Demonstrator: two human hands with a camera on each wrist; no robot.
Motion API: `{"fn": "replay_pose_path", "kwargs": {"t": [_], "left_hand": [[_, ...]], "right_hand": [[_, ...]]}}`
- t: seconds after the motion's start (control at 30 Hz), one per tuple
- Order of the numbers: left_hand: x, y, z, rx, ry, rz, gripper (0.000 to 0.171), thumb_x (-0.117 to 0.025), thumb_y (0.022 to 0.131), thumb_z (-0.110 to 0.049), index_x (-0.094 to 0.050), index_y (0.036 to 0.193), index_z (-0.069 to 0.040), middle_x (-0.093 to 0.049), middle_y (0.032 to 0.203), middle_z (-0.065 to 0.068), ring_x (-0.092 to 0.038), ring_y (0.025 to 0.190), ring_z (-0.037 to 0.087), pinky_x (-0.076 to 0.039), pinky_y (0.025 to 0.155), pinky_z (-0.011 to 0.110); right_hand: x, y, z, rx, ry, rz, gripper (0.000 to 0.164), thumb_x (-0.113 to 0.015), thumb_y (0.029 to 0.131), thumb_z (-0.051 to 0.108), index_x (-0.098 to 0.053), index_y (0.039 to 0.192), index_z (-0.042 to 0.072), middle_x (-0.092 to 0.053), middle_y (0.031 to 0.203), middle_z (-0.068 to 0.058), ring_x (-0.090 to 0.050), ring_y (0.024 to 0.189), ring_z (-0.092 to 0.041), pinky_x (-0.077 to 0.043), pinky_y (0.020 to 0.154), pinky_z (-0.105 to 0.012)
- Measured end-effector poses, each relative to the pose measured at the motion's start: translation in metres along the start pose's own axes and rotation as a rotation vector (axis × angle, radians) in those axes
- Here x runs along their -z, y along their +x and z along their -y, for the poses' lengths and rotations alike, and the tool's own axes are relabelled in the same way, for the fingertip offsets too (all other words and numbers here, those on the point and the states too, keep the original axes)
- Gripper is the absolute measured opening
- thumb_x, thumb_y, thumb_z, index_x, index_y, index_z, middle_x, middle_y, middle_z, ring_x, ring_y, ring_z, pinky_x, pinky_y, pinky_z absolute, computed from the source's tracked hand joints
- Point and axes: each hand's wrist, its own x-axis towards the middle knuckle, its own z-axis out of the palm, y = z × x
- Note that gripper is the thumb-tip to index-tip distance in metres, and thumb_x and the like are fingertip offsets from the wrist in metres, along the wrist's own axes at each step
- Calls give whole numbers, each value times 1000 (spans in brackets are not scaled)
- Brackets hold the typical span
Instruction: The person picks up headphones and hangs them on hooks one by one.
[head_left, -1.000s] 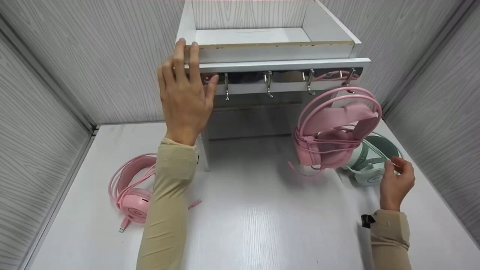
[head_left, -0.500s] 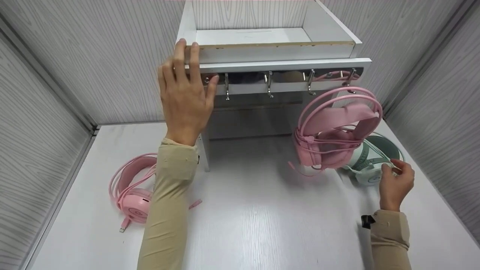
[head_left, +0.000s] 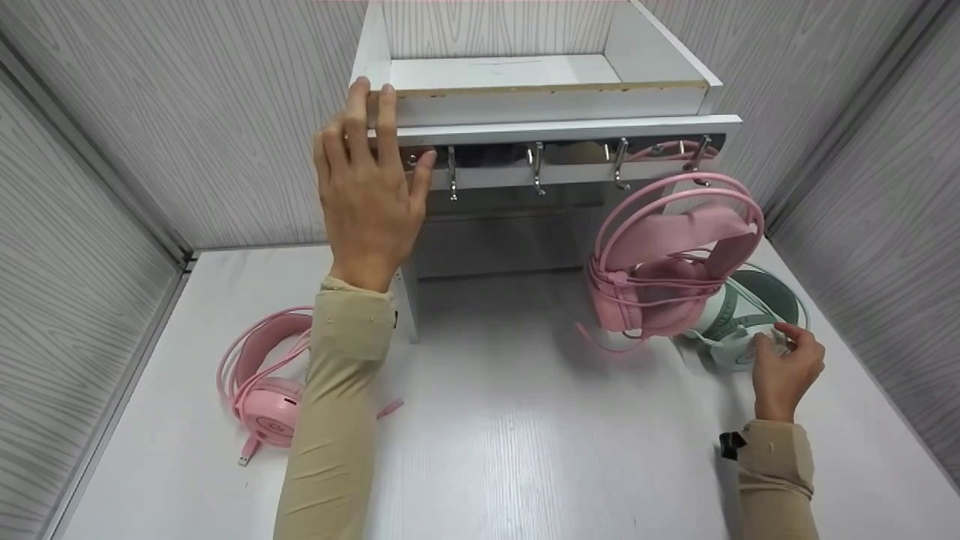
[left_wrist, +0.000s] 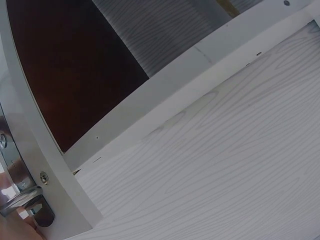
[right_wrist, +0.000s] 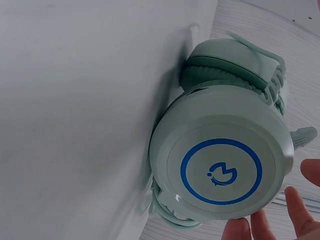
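Note:
My left hand [head_left: 369, 199] rests on the left front corner of a white wooden rack [head_left: 555, 109], fingers straight over the edge, thumb beside the metal hook strip [head_left: 495, 155]. Part of that hand shows beside a hook in the left wrist view. My right hand [head_left: 784, 375] is at the mint green headset [head_left: 739, 349] lying on the table at right. In the right wrist view some fingertips [right_wrist: 237, 230] touch the rim of its round ear cup [right_wrist: 220, 170], while the thumb stands apart from it. A pink headset [head_left: 675, 262] hangs from the rightmost hook, its cable wrapped round it.
Another pink headset [head_left: 270, 412] lies on the white table [head_left: 510, 450] at left, partly behind my left sleeve, with its USB plug [head_left: 247, 450] beside it. Several hooks [head_left: 538, 172] project from the rack's front. Grey wood-grain panels [head_left: 97, 180] enclose the table.
My right hand has moved slightly left and down, from near the green headset's cable to its ear cup. My left hand and the hanging pink headset stay practically still.

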Motion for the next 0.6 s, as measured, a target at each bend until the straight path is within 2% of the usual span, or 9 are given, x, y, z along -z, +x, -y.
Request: {"fn": "replay_pose_path", "kwargs": {"t": [0.27, 0.6], "left_hand": [[2, 0, 2, 8, -2, 20, 66, -38, 107, -49, -33, 156, -3, -31, 158, 21, -37, 132, 40, -24, 116, 47], [1, 1, 0, 6, -14, 13, 65, -40, 107, -47, -34, 155, -4, -32, 158, 20, -37, 131, 39, -25, 115, 47]], "right_hand": [[-2, 0, -2, 6, -29, -7, 32, -58, 87, 0, -62, 117, -12, -44, 104, 7, -37, 101, -3, -34, 97, -26], [-3, 1, -7, -11, -54, -14, 34, -64, 92, 7, -61, 120, -11, -43, 107, 4, -36, 99, -2, -32, 98, -29]]}}
